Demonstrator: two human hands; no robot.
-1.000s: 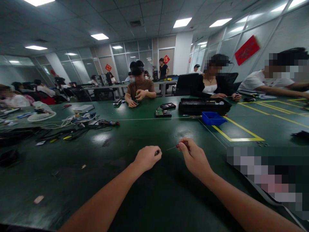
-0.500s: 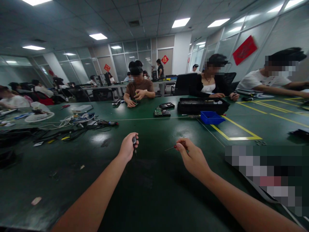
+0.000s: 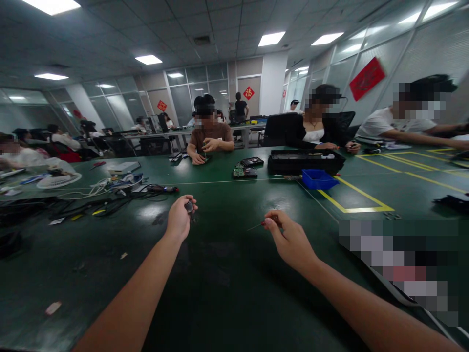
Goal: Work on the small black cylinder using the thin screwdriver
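My left hand (image 3: 180, 217) is closed around a small dark object (image 3: 189, 206) with a rounded grey face; its kind is hard to make out. A short dark piece hangs below the fingers. On the other side, my right hand (image 3: 287, 234) pinches a screwdriver (image 3: 255, 226) by its red handle. The thin shaft points left, toward my left hand. Both hands are held over the green table (image 3: 220, 303), well apart from each other.
Hard drives (image 3: 246, 172) lie ahead, near a blue bin (image 3: 319, 179) and a long black tray (image 3: 306, 161). Tangled cables (image 3: 128, 188) and a white fan-like part (image 3: 58, 180) spread at the left. Co-workers (image 3: 210, 139) sit across the table.
My left hand has moved left, away from the right, still closed on the dark object. My right hand has barely shifted and keeps the screwdriver.
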